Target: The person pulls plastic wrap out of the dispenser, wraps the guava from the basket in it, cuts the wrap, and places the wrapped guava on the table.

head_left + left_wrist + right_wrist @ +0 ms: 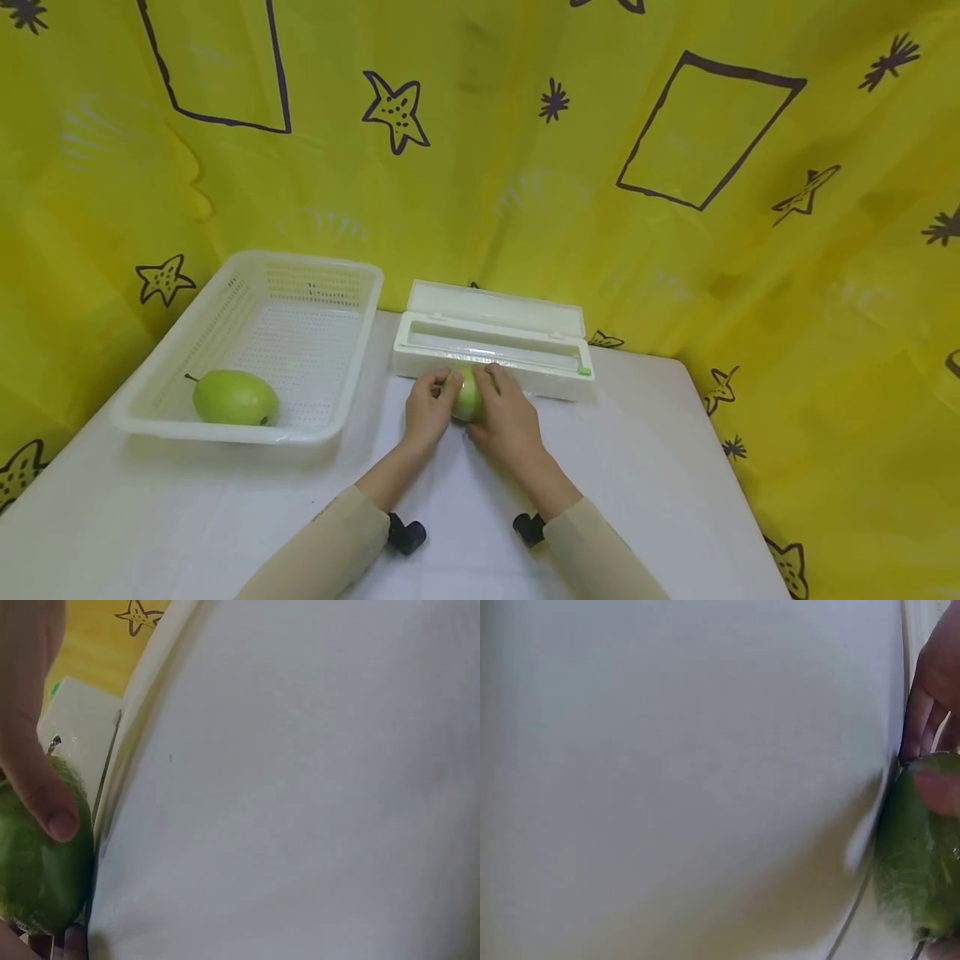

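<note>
A green mango is between my two hands, just in front of the long white cling film box. My left hand grips it from the left, and my right hand holds its right side. In the left wrist view the mango has shiny, wrinkled clear film over its skin and a dark stem at the top; a thumb lies along it. The right wrist view shows the mango with crinkled film near its lower end. The box has its lid raised, with a film roll inside.
At the left stands a white perforated basket with another green mango in it. A green slider sits at the box's right end. Behind the white-covered table hangs a yellow patterned curtain.
</note>
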Motion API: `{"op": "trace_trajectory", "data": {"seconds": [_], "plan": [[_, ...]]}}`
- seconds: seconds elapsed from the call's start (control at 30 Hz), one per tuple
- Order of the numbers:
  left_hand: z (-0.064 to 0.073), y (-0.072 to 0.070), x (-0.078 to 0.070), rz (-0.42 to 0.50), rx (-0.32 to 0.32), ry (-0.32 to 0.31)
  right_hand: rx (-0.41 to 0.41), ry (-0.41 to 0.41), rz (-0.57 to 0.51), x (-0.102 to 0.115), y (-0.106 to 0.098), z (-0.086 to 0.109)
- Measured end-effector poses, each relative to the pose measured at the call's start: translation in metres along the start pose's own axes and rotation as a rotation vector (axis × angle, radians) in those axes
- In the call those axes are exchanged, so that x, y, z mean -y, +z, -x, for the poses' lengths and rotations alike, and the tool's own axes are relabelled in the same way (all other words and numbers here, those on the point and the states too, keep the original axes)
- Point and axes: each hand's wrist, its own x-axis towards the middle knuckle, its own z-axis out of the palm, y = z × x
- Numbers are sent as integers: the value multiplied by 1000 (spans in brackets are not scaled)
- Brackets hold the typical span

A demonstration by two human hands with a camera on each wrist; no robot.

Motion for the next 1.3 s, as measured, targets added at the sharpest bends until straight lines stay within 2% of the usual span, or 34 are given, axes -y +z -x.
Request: {"op": "trace_trajectory", "data": {"seconds": [0.1,0.17,0.27,0.33,0.37,0.43,0.53,0.63,0.8,0.97,1.17,1.3], "plan": [[-3,-1,-2,2,55,-29,-2,20,-181,-9,-4,6],[-3,-3,-4,15,94,-51,-70,74,-305,-13,-8,13],[-3,-6,-3,28,129,-82,-213,236,-512,-13,-13,30],[-3,-8,-1,43,138,-99,-253,368,-655,-10,-13,41],[-3,-9,0,43,140,-104,-240,428,-745,-8,-12,46],[-4,-11,0,47,139,-103,-139,508,-894,-6,-11,53],[-3,-13,-2,52,136,-90,26,541,-1020,-7,-6,56],[-3,-14,-4,54,133,-82,102,491,-1009,-10,-1,47],[-1,-8,-2,28,116,-65,56,490,-961,-21,8,29],[-1,-5,-2,-5,81,-26,51,509,-950,-30,9,22],[-3,-18,-2,-24,149,-7,71,473,-750,-31,2,22],[1,-29,-1,-24,188,-9,37,490,-698,-32,1,27]]}}
